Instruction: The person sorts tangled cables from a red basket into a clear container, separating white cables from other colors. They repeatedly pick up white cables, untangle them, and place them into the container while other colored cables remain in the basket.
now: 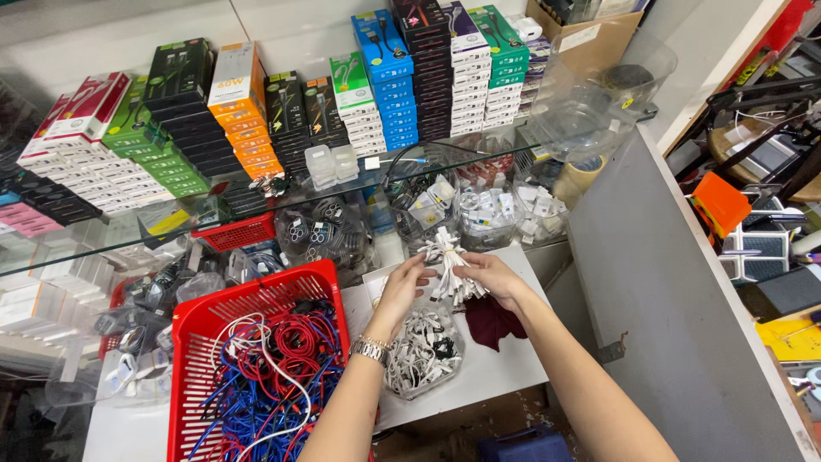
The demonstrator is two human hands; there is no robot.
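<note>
Bundle of short white cables (446, 263) pinched between left hand (409, 278) and right hand (489, 275), above the near desk (505, 359). Looked light, floppy, slippery-ish; best gripped mid-bundle.

Two hands (445, 282); one bundle of white cables (446, 261); two red baskets (256, 316); one wristwatch (370, 349).

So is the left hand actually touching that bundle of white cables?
Touching. The head view shows the left hand with its fingers closed around the bundle of white cables, no gap visible.
</note>
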